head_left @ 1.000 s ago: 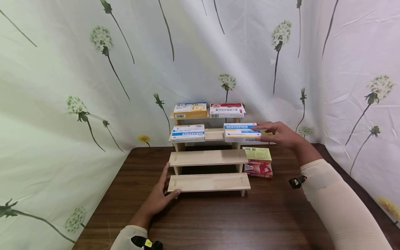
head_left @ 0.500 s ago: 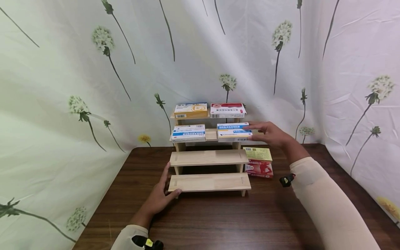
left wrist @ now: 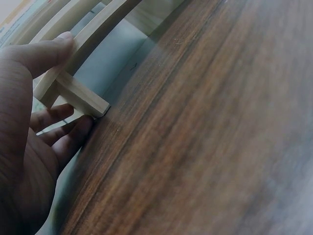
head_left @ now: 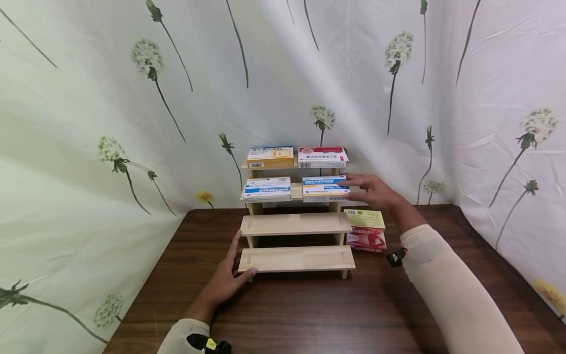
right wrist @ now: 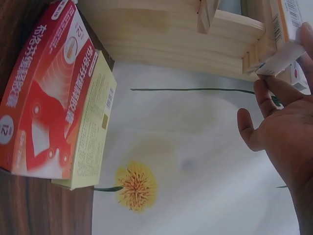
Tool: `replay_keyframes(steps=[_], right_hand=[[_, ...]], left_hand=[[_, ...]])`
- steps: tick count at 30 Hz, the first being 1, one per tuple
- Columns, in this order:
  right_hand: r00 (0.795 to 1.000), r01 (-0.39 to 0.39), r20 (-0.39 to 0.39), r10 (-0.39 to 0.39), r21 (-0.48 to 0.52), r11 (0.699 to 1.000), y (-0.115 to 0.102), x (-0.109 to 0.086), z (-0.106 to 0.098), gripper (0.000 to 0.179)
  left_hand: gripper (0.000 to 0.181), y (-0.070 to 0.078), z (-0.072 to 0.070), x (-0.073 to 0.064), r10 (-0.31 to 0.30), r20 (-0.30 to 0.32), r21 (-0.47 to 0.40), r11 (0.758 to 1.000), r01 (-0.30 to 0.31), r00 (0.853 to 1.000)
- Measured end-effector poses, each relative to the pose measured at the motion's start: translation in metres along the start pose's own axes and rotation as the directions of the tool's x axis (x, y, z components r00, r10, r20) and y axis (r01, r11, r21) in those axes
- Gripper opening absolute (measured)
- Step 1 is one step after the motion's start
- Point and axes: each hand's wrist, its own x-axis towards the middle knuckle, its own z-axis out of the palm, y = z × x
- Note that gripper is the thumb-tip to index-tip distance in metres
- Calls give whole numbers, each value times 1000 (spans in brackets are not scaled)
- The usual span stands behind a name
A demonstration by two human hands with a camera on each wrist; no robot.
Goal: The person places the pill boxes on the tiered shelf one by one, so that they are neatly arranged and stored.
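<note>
A four-step wooden display stand (head_left: 296, 224) stands on the table. My left hand (head_left: 224, 279) grips its lower left end; in the left wrist view the thumb (left wrist: 61, 46) lies on the bottom board and the other fingers curl beside the leg. My right hand (head_left: 377, 192) pinches the right end of a white-and-blue medicine box (head_left: 322, 190), which lies flat on the second step from the top. To its left is a similar white-and-blue box (head_left: 267, 190), with a narrow gap between them. The top step bears an orange-and-white box (head_left: 270, 158) and a red-and-white box (head_left: 322, 158).
Right of the stand, red medicine boxes (head_left: 366, 240) and a yellow-green one (head_left: 364, 218) lie together on the dark wooden table (head_left: 292, 314). A white flower-print cloth (head_left: 274, 64) hangs close behind the stand and along both sides.
My right hand has slid the white-and-blue box leftward along the second step, narrowing the gap to its neighbour. My left hand has stayed on the stand.
</note>
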Motion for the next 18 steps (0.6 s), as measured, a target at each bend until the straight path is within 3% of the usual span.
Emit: replay_keyframes(steps=[8,18], right_hand=[[999,-50,-15,49,-45,998,-7,1,6,45],[994,-101,-54,100,-31,994,-8,2,15,48]], left_hand=[[112,0,0,0,-10,1,4,1000,10,1000],[113,1,0,0,-16,-4,18,1000,16,1000]])
